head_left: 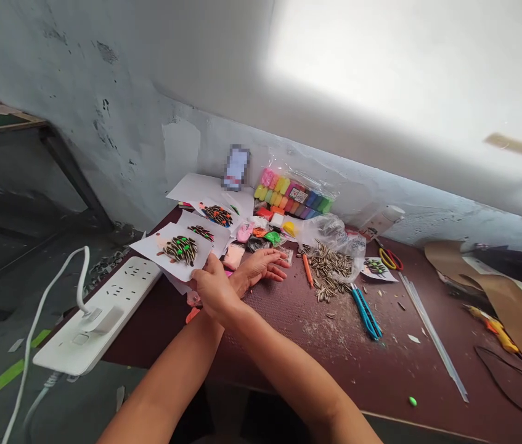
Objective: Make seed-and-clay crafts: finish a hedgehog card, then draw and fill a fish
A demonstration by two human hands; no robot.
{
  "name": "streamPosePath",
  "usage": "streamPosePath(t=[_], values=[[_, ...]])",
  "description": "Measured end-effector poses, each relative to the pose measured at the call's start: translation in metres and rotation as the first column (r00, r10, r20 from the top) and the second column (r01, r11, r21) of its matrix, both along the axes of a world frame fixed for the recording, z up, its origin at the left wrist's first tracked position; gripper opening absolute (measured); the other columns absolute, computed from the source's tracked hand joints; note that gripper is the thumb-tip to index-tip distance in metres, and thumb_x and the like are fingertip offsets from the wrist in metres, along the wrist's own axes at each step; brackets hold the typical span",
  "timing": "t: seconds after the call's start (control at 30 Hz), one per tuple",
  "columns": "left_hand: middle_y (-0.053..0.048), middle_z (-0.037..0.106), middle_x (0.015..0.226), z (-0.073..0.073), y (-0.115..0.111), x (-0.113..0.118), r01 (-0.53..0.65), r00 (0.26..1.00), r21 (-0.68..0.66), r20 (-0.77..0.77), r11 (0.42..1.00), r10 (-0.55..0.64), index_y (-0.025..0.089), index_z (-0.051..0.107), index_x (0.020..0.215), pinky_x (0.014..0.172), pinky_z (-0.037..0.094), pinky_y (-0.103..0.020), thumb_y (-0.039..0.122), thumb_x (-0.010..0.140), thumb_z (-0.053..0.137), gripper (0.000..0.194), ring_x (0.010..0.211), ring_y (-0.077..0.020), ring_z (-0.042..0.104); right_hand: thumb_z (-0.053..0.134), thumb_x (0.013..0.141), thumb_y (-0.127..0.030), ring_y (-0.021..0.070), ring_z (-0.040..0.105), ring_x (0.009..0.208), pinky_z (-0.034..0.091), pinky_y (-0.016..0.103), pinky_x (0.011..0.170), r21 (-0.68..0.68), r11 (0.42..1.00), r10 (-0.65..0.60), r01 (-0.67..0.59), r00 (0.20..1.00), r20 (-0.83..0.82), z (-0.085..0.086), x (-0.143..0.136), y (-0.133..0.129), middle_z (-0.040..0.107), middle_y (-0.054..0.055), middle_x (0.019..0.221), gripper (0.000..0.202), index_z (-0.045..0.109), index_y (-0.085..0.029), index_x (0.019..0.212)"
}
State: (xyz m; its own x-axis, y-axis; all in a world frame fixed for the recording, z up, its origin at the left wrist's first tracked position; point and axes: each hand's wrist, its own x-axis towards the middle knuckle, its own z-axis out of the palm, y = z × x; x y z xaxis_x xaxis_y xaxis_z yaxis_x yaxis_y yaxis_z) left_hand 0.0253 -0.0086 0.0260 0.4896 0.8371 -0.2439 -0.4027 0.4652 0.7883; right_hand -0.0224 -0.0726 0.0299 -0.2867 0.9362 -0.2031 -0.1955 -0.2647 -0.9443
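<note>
My forearms cross. My right hand reaches over to the left and pinches the near corner of a white paper sheet. On this sheet sits a cluster of striped sunflower seeds with green bits among them. My left hand passes beneath the right wrist, fingers stretched out, with nothing seen in it. Just beyond it are small packets of coloured clay, among them a black packet and a green one. Behind the held sheet, another paper bears a seed cluster with orange bits.
A white power strip overhangs the table's left edge. Loose seeds spill from a clear bag, near an orange stick and a blue cutter. Scissors, clear sticks and a clay pack lie farther out.
</note>
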Motion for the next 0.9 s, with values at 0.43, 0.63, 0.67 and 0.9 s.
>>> streamPosePath(t=[0.43,0.63,0.67,0.9], values=[[-0.011,0.075,0.090,-0.002,0.002,-0.001,0.006,1.000,-0.010,0.006,1.000,-0.006,0.011,0.064,0.101,0.058,0.058,-0.027,0.018,0.097,0.055,0.012,0.061,-0.0161,0.072,0.057,0.059,-0.014,0.0187,0.072,0.082,0.059,0.028,0.059,-0.100,0.988,0.089,-0.114,0.970,-0.225,0.018,0.017,-0.015,0.069,0.002,0.113,0.079,0.042,-0.032,0.135],[-0.012,0.075,0.090,-0.004,0.004,-0.001,0.009,1.000,-0.001,0.011,1.000,-0.009,0.011,0.065,0.100,0.060,0.059,-0.029,0.018,0.096,0.057,0.011,0.061,-0.0163,0.072,0.059,0.061,-0.014,0.0192,0.073,0.081,0.046,0.018,0.042,-0.139,0.984,0.077,-0.111,0.970,-0.228,0.018,0.013,-0.012,0.068,0.004,0.117,0.096,0.029,-0.034,0.150],[-0.011,0.075,0.090,-0.003,0.004,-0.001,0.008,1.000,-0.005,0.012,1.000,-0.007,0.011,0.065,0.100,0.060,0.059,-0.029,0.018,0.097,0.056,0.011,0.061,-0.0163,0.072,0.059,0.061,-0.015,0.0189,0.073,0.080,0.042,0.016,0.039,-0.149,0.982,0.083,-0.119,0.970,-0.226,0.018,0.013,-0.012,0.068,0.005,0.116,0.098,0.028,-0.034,0.152],[-0.011,0.074,0.087,0.005,-0.002,-0.002,-0.026,0.999,-0.009,0.019,1.000,0.026,0.011,0.065,0.099,0.058,0.058,-0.026,0.014,0.097,0.052,0.013,0.060,-0.0159,0.072,0.058,0.062,-0.009,0.0171,0.073,0.073,0.040,0.016,0.040,-0.219,0.965,0.099,-0.145,0.973,-0.206,0.021,0.012,-0.011,0.070,0.004,0.114,0.109,0.015,-0.035,0.159]])
